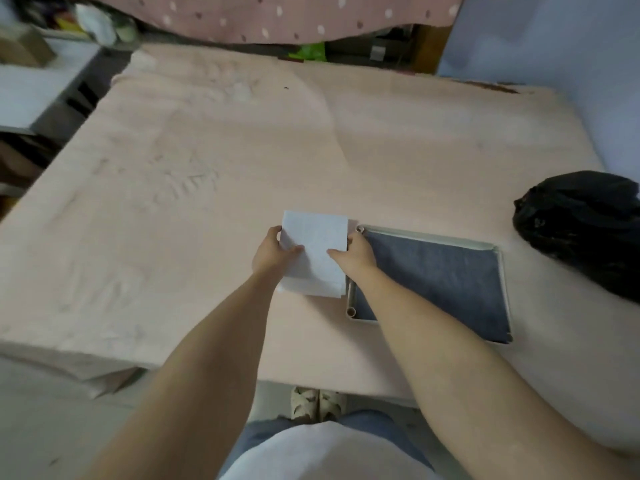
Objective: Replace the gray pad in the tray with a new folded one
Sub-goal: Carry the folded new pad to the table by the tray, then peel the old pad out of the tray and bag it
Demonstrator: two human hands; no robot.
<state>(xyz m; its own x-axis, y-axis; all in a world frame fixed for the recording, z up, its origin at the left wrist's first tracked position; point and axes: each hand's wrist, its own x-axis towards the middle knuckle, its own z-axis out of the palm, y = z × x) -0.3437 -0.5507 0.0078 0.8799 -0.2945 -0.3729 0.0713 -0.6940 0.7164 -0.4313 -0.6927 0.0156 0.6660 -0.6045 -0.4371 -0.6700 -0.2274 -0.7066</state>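
- A home bedroom: a bed [242, 161] under a pink sheet fills the view.
- Dotted pink bedding [277, 15] at 12 o'clock.
- Cluttered shelf [41, 64] at 10 o'clock.

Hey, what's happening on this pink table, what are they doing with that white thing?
A person is holding a folded white pad with both hands, the left hand on its left edge and the right hand on its right edge, just left of a shallow tray. The gray pad lies in the tray, not yet taken out. A black bag sits to the right on the pink table.
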